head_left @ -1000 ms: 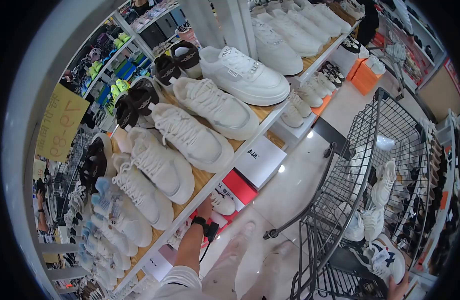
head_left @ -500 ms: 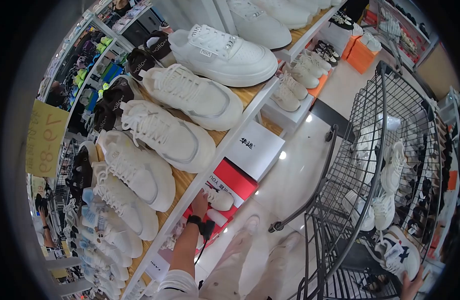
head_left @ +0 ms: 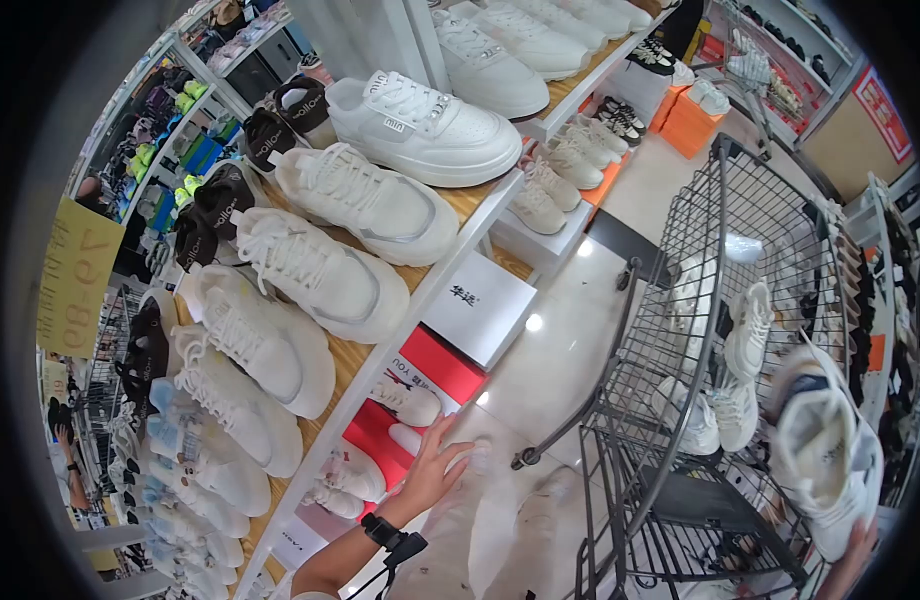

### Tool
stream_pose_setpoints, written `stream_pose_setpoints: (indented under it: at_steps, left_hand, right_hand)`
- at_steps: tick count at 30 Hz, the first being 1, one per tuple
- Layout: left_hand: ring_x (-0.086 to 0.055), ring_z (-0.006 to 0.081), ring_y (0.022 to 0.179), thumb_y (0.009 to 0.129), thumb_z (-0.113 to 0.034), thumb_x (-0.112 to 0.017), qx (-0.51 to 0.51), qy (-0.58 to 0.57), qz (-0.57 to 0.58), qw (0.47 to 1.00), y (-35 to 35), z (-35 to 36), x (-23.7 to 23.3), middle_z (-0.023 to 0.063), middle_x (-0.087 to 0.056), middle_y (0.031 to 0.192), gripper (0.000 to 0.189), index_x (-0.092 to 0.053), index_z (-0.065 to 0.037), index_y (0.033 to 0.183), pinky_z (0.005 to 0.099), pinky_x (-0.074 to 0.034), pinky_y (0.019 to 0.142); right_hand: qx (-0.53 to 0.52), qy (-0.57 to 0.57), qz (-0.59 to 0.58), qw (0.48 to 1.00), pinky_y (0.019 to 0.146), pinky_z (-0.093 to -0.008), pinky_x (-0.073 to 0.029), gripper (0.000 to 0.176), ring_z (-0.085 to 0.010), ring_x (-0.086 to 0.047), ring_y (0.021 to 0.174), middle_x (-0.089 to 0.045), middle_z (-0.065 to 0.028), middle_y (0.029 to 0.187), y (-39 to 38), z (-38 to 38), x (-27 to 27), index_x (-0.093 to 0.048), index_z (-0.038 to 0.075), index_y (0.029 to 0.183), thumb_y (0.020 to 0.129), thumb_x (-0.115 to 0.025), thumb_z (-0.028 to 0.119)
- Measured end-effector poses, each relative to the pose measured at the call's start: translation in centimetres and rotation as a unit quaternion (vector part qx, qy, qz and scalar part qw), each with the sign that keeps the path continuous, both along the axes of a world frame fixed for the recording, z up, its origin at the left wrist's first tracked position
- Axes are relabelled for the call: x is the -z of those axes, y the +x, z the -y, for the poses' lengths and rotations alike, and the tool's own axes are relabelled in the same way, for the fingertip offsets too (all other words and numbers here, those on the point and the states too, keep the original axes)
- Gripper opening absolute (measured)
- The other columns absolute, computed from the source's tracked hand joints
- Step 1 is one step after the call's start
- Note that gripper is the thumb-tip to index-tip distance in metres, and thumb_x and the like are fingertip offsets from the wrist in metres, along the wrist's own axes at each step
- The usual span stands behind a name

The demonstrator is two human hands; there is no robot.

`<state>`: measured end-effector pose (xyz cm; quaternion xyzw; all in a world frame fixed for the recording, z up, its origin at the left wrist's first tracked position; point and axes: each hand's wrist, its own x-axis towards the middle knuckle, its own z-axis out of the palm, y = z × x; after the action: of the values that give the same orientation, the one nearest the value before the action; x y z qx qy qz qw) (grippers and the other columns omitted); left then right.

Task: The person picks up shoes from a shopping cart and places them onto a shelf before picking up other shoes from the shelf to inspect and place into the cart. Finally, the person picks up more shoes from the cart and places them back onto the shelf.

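Observation:
My left hand (head_left: pixel 435 472) is bare and open, its fingers spread beside the lower shelf. Just beyond its fingertips, a white sneaker (head_left: pixel 410 402) sits at a red shoebox (head_left: pixel 448 365). More white sneakers (head_left: pixel 352 472) lie on red to the left of the hand. At the far right, my right hand (head_left: pixel 855 558) grips a white sneaker (head_left: pixel 830 455) with a dark patch, held up beside the shopping cart (head_left: pixel 670 400) with its opening toward me. That sneaker is smeared by motion, and most of the right hand's fingers are hidden behind it.
A wooden shelf (head_left: pixel 355 362) with rows of white sneakers runs diagonally at left. Inside the cart lie several white shoes (head_left: pixel 737 410). A white box (head_left: pixel 480 308) stands under the shelf, with orange boxes (head_left: pixel 692 128) farther back. A yellow sign (head_left: pixel 78 280) hangs at left.
My left hand has drawn back from the sneaker in the red box, and its fingers have spread. The right hand has lifted its sneaker and turned it.

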<state>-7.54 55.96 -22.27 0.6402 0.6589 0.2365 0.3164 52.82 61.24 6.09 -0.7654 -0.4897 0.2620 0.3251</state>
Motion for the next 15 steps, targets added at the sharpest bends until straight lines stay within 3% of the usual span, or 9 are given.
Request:
stream_pose_setpoints:
  at_steps: [1, 2, 4, 5, 7, 8, 9, 12, 15]
  left_hand:
    - [-0.032, 0.0396, 0.129, 0.079, -0.008, -0.065, 0.001, 0.003, 0.007, 1.000, 0.8, -0.7, -1.3, 0.0193, -0.032, 0.139, 0.032, -0.060, -0.009, 0.111, 0.0459, -0.030, 0.105]
    - [-0.034, 0.0381, 0.128, 0.080, -0.007, -0.065, 0.002, 0.041, 0.032, 0.999, 1.4, -1.5, -2.7, 0.0180, -0.036, 0.136, 0.030, -0.061, -0.009, 0.110, 0.0451, -0.032, 0.103]
    - [-0.042, 0.0372, 0.121, 0.077, -0.008, -0.068, 0.000, 0.131, 0.032, 0.991, 2.5, -3.1, -6.4, 0.0165, -0.045, 0.129, 0.027, -0.064, -0.007, 0.103, 0.0453, -0.038, 0.097]
    - [-0.042, 0.0372, 0.121, 0.077, -0.008, -0.068, 0.002, 0.131, 0.034, 0.991, 2.6, -3.1, -8.4, 0.0165, -0.045, 0.129, 0.027, -0.064, -0.007, 0.103, 0.0453, -0.038, 0.097]
    - [-0.043, 0.0373, 0.120, 0.077, -0.013, -0.070, 0.029, 0.267, -0.001, 0.963, 2.7, -2.9, -11.7, 0.0172, -0.046, 0.128, 0.031, -0.063, -0.004, 0.105, 0.0446, -0.039, 0.094]
    - [-0.046, 0.0369, 0.114, 0.080, -0.028, -0.067, 0.035, 0.302, -0.027, 0.952, 2.7, -2.5, -12.8, 0.0168, -0.048, 0.121, 0.039, -0.062, -0.001, 0.108, 0.0423, -0.040, 0.091]
    - [-0.046, 0.0369, 0.114, 0.080, -0.028, -0.067, 0.037, 0.299, -0.023, 0.953, 3.0, -2.3, -13.8, 0.0168, -0.048, 0.121, 0.039, -0.062, -0.001, 0.108, 0.0423, -0.040, 0.091]
    - [-0.047, 0.0323, 0.096, 0.085, -0.048, -0.056, -0.145, 0.258, 0.041, 0.954, 3.7, -2.9, -14.9, 0.0142, -0.049, 0.109, 0.053, -0.061, -0.001, 0.109, 0.0420, -0.039, 0.084]
    - [-0.046, 0.0315, 0.098, 0.085, -0.050, -0.056, -0.138, 0.231, -0.009, 0.963, 3.4, -3.0, -14.7, 0.0146, -0.049, 0.110, 0.053, -0.062, -0.002, 0.108, 0.0424, -0.036, 0.087]
  right_hand:
    - [-0.008, 0.040, -0.093, 0.995, 0.091, -0.0345, -0.044, 0.071, -0.0257, -0.053, 0.110, -0.050, -0.0184, 0.123, -2.3, -0.4, 1.0, -0.036, -0.004, 0.134, 0.081, -0.059, 0.038]
    - [0.013, 0.009, -0.065, 0.998, 0.093, -0.0341, -0.042, 0.071, -0.0247, -0.052, 0.110, -0.050, -0.0170, 0.123, -4.8, -1.6, 1.6, -0.038, -0.005, 0.132, 0.081, -0.059, 0.039]
    - [-0.086, -0.033, -0.062, 0.994, 0.096, -0.0333, -0.038, 0.072, -0.0223, -0.050, 0.110, -0.049, -0.0161, 0.121, -17.8, -5.9, -0.2, -0.040, -0.007, 0.129, 0.079, -0.059, 0.041]
    - [-0.112, -0.094, -0.049, 0.988, 0.091, -0.0322, -0.040, 0.078, -0.0203, -0.054, 0.100, -0.057, -0.0149, 0.110, -21.9, -8.0, -0.8, -0.048, -0.008, 0.122, 0.067, -0.065, 0.045]
    - [-0.185, -0.111, -0.111, 0.970, 0.081, -0.0282, -0.045, 0.070, -0.0151, -0.057, 0.087, -0.061, -0.0104, 0.097, -26.5, -9.8, -0.3, -0.055, -0.008, 0.111, 0.067, -0.069, 0.044]
    - [-0.239, -0.136, -0.130, 0.953, 0.076, -0.0270, -0.046, 0.058, -0.0130, -0.057, 0.081, -0.062, -0.0091, 0.093, -27.4, -10.5, 0.4, -0.056, -0.008, 0.106, 0.069, -0.071, 0.034]
    - [-0.260, -0.142, -0.148, 0.944, 0.073, -0.0263, -0.046, 0.049, -0.0119, -0.057, 0.080, -0.062, -0.0080, 0.090, -28.9, -10.8, 0.9, -0.057, -0.008, 0.104, 0.071, -0.071, 0.026]
    - [-0.272, -0.193, -0.145, 0.932, 0.069, -0.0256, -0.047, 0.045, -0.0121, -0.057, 0.077, -0.062, -0.0096, 0.087, -30.9, -11.2, 2.9, -0.056, -0.007, 0.101, 0.073, -0.071, 0.024]
    - [-0.261, -0.191, -0.169, 0.931, 0.068, -0.0277, -0.048, 0.045, -0.0140, -0.059, 0.075, -0.062, -0.0126, 0.085, -32.7, -10.8, 4.9, -0.054, -0.007, 0.099, 0.073, -0.072, 0.027]
